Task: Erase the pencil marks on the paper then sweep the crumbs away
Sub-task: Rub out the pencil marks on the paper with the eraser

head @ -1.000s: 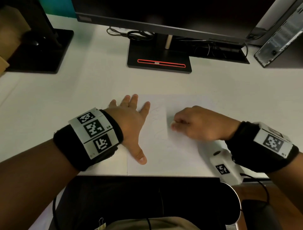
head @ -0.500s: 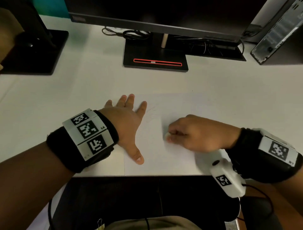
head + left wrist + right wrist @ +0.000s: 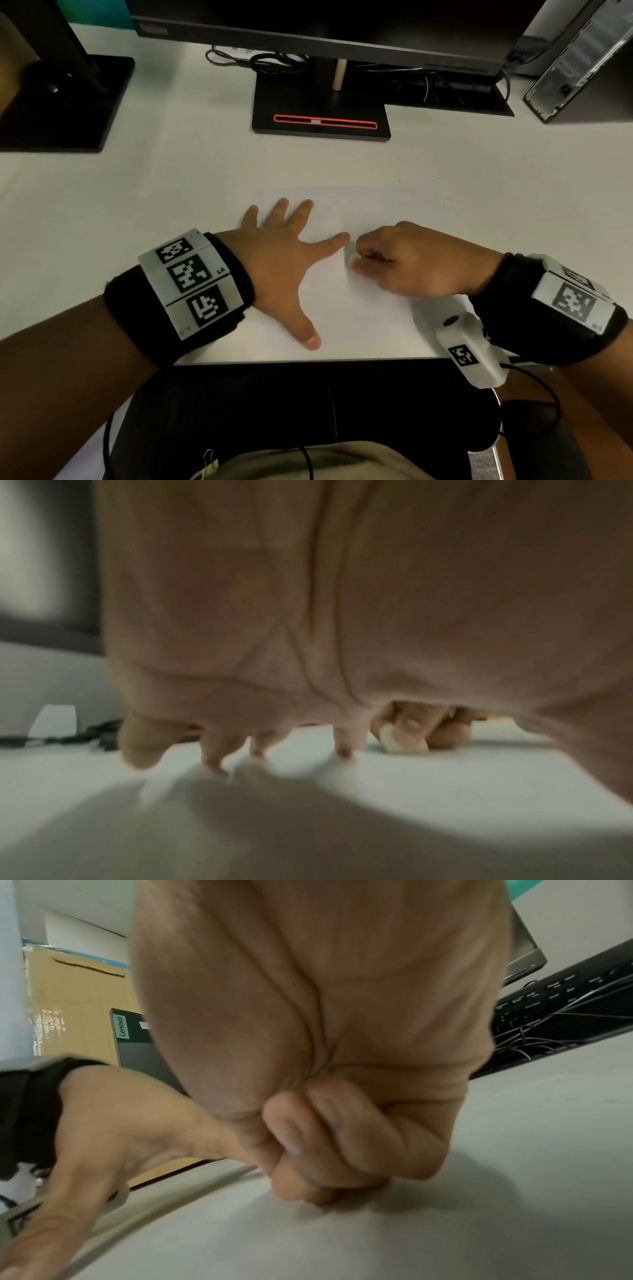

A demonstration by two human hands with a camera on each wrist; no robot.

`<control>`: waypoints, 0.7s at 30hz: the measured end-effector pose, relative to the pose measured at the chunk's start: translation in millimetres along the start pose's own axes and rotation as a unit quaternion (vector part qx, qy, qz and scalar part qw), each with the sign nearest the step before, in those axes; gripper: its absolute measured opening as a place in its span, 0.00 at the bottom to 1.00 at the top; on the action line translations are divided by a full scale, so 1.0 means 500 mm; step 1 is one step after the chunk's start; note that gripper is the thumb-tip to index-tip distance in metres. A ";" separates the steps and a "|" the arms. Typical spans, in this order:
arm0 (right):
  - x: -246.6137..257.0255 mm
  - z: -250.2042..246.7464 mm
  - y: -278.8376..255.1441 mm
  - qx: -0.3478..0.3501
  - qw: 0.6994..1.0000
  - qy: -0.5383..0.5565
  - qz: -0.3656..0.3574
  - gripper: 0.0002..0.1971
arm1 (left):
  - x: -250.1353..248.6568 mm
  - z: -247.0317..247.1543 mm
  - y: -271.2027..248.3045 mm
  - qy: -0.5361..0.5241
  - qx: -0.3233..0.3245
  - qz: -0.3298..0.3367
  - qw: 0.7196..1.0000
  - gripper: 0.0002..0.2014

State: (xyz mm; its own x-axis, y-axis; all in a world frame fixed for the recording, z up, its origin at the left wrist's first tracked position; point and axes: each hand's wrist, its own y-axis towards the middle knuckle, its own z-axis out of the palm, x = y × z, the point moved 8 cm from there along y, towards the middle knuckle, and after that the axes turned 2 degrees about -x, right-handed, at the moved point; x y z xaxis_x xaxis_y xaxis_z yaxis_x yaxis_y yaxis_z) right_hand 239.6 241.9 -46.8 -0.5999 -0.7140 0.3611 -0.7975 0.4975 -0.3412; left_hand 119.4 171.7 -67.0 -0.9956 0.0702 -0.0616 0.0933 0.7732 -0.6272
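A white sheet of paper (image 3: 346, 308) lies on the white desk near its front edge. Faint pencil marks (image 3: 322, 214) show near its upper middle. My left hand (image 3: 287, 260) lies flat with fingers spread, pressing the paper's left part. My right hand (image 3: 404, 263) is curled and pinches a small white eraser (image 3: 352, 259), which touches the paper just right of my left index finger. The left wrist view shows the eraser (image 3: 400, 741) held low against the sheet by the right fingers (image 3: 411, 725). In the right wrist view, my right hand (image 3: 325, 1150) hides the eraser.
A monitor stand (image 3: 322, 113) with a red slot stands behind the paper. A second black stand (image 3: 65, 102) sits at the back left, and a computer case (image 3: 582, 58) at the back right. Cables (image 3: 270, 61) lie behind the stand. The desk's front edge (image 3: 308, 360) runs just below the paper.
My right hand has moved the eraser left and down across the paper, close to my left index finger. My left hand has stayed pressed on the sheet.
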 end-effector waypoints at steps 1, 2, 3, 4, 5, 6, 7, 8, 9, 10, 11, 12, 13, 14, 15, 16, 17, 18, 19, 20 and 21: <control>0.001 -0.002 0.000 -0.008 1.000 -0.003 -0.004 0.20 | -0.002 0.003 0.002 -0.001 0.000 0.003 1.000 0.70; 0.006 -0.001 -0.003 -0.015 1.000 -0.009 -0.015 0.20 | -0.003 0.005 0.004 0.001 -0.001 0.004 1.000 0.70; 0.018 0.003 -0.008 -0.017 0.999 -0.017 -0.032 0.19 | -0.004 0.005 0.005 0.006 -0.002 0.006 1.000 0.70; 0.035 0.011 -0.017 -0.008 0.998 -0.024 -0.053 0.19 | -0.004 0.006 0.005 0.010 0.000 0.006 1.000 0.70; 0.053 0.022 -0.027 0.009 0.997 -0.025 -0.075 0.19 | -0.003 0.006 0.004 0.014 0.003 0.003 1.000 0.70; 0.067 0.031 -0.035 0.027 0.995 -0.022 -0.095 0.20 | -0.003 0.006 0.004 0.019 0.006 0.001 1.000 0.70; 0.072 0.036 -0.039 0.044 0.994 -0.021 -0.103 0.20 | -0.004 0.006 0.004 0.025 0.010 -0.002 1.000 0.70; 0.067 0.034 -0.038 0.051 0.993 -0.023 -0.099 0.20 | -0.004 0.006 0.004 0.029 0.013 -0.005 0.999 0.71; 0.054 0.026 -0.033 0.048 0.995 -0.026 -0.086 0.20 | -0.005 0.006 0.005 0.031 0.016 -0.008 0.999 0.71; 0.037 0.015 -0.027 0.033 0.997 -0.026 -0.068 0.20 | -0.006 0.007 0.006 0.032 0.018 -0.011 0.999 0.71; 0.025 0.005 -0.023 0.015 0.998 -0.028 -0.055 0.20 | -0.006 0.007 0.005 0.032 0.020 -0.014 0.999 0.71; 0.021 0.001 -0.023 -0.001 0.998 -0.034 -0.052 0.20 | -0.006 0.007 0.005 0.033 0.022 -0.016 0.999 0.71; 0.031 0.004 -0.027 -0.008 0.997 -0.041 -0.062 0.19 | -0.005 0.006 0.004 0.035 0.024 -0.019 0.999 0.71; 0.049 0.015 -0.034 -0.002 0.996 -0.043 -0.082 0.19 | -0.005 0.007 0.004 0.036 0.028 -0.020 0.999 0.71; 0.068 0.028 -0.044 0.013 0.994 -0.038 -0.102 0.19 | -0.006 0.007 0.003 0.037 0.030 -0.020 0.999 0.71; 0.078 0.040 -0.051 0.031 0.992 -0.028 -0.115 0.19 | -0.007 0.006 0.004 0.037 0.032 -0.020 0.999 0.71; 0.078 0.043 -0.054 0.042 0.992 -0.019 -0.116 0.19 | -0.007 0.006 0.005 0.037 0.034 -0.020 0.999 0.71; 0.065 0.038 -0.050 0.042 0.994 -0.017 -0.104 0.19 | -0.007 0.007 0.005 0.034 0.037 -0.021 0.998 0.71; 0.047 0.026 -0.045 0.032 0.996 -0.018 -0.085 0.20 | -0.008 0.007 0.005 0.030 0.040 -0.022 0.999 0.71; 0.031 0.014 -0.040 0.014 0.997 -0.022 -0.067 0.20 | -0.007 0.008 0.004 0.025 0.042 -0.023 0.999 0.71; 0.022 0.007 -0.039 -0.003 0.998 -0.027 -0.059 0.20 | -0.008 0.008 0.005 0.023 0.042 -0.024 0.999 0.71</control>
State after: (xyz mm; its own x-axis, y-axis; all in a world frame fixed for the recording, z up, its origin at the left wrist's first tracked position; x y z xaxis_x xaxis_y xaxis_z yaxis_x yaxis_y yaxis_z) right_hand 248.8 222.2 -39.2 -0.4967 -0.7939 0.3507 -0.8633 0.4100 -0.2944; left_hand 123.4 170.7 -71.4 -0.9978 0.0654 0.0046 0.0440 0.7207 -0.6918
